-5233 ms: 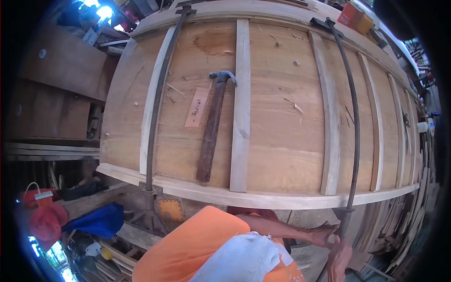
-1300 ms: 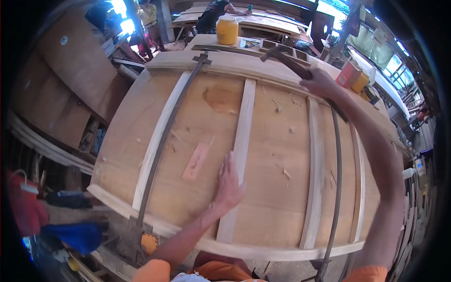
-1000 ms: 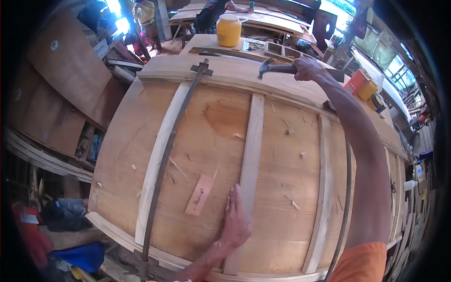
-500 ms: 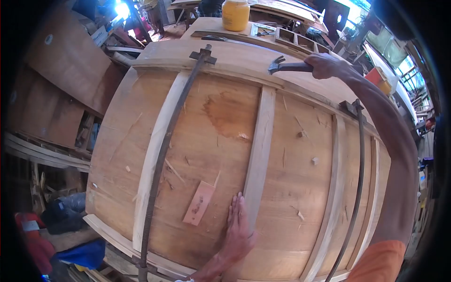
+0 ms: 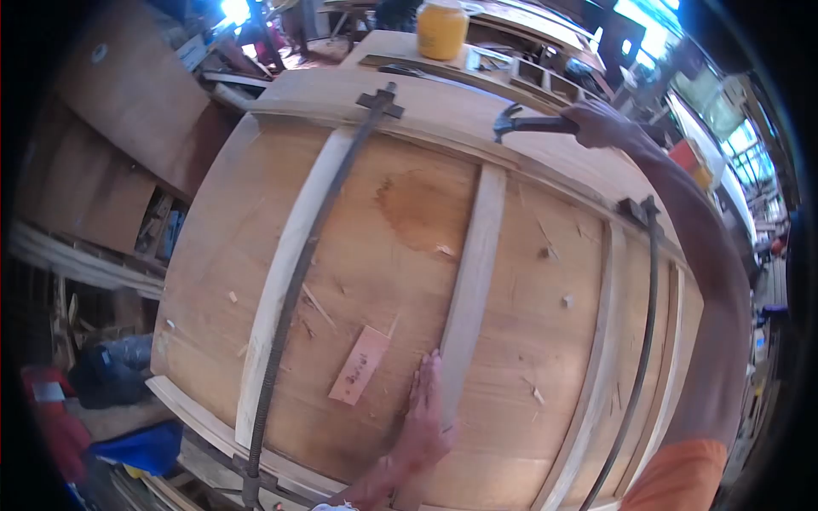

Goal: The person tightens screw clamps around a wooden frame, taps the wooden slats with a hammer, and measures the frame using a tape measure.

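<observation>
My right hand grips a claw hammer by its handle, with the head by the far rail, near the top end of the middle wooden batten. Whether the head touches the wood I cannot tell. Low on the same batten, my left hand lies with fingers extended along its left side. The batten is part of a wooden panel frame. A pinkish rectangular piece with dark marks lies on the panel left of that hand.
Two long bar clamps, one left and one right, span the frame. Wood splinters and chips are scattered over the panel. A yellow jar stands beyond the far edge. Large boards lean at left; a blue cloth-like item is lower left.
The view has shifted slightly, moving the far side of the panel a little right and down. The hammer and both hands keep nearly the same places relative to the frame.
</observation>
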The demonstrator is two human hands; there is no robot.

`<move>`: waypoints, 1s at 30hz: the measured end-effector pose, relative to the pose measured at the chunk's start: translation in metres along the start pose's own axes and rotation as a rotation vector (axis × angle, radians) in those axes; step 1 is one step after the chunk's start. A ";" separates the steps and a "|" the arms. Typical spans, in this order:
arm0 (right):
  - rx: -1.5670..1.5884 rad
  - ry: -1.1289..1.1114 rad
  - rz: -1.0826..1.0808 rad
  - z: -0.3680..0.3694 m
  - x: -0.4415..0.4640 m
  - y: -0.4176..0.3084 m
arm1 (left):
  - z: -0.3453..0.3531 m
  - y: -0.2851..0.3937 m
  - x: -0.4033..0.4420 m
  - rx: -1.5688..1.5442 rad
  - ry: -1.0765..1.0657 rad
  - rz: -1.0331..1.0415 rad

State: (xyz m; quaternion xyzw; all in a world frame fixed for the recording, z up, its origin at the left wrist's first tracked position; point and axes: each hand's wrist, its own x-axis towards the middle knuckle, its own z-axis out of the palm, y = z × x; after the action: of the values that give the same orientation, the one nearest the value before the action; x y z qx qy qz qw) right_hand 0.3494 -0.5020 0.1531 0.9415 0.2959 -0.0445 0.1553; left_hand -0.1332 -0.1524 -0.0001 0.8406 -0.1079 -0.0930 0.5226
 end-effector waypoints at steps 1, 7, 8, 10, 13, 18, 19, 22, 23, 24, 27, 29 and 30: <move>0.035 0.102 0.043 0.001 -0.006 -0.007 | -0.003 0.000 -0.001 -0.008 0.018 -0.020; 0.563 -0.076 0.255 -0.075 -0.014 -0.110 | -0.007 -0.002 -0.002 -0.043 0.021 0.000; 0.660 -0.155 0.309 -0.090 -0.016 -0.124 | -0.006 -0.004 -0.002 -0.026 0.025 0.007; 0.207 -0.012 -0.034 -0.102 -0.010 -0.136 | -0.004 -0.006 -0.004 -0.019 0.034 0.003; -0.067 0.018 -0.318 -0.125 0.001 -0.153 | -0.001 -0.010 -0.005 -0.011 0.033 0.009; -0.065 0.039 -0.218 -0.128 0.002 -0.207 | 0.002 -0.012 -0.004 -0.025 0.054 0.012; -0.054 -0.045 -0.176 -0.127 -0.001 -0.213 | 0.002 -0.013 -0.004 -0.028 0.052 0.012; -0.281 -0.232 -0.164 -0.130 -0.003 -0.229 | 0.004 -0.013 -0.005 -0.044 0.072 0.033; -0.520 -0.329 -0.187 -0.133 -0.003 -0.232 | 0.001 -0.011 -0.004 -0.058 0.085 0.029; -0.475 -0.336 -0.098 -0.137 0.004 -0.231 | 0.001 -0.008 -0.002 -0.074 0.096 0.022; -0.234 0.034 -0.156 -0.132 0.006 -0.223 | -0.002 -0.006 -0.001 -0.080 0.092 0.026; -0.273 -0.107 -0.110 -0.132 0.000 -0.228 | -0.001 -0.005 -0.002 -0.080 0.087 0.023; -0.314 -0.240 -0.070 -0.135 -0.003 -0.236 | -0.001 -0.006 -0.001 -0.078 0.092 0.019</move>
State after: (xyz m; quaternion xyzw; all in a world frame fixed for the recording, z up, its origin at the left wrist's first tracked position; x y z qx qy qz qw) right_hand 0.2115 -0.2776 0.2186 0.8828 0.3111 -0.1150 0.3326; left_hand -0.1333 -0.1485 -0.0054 0.8219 -0.0881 -0.0534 0.5603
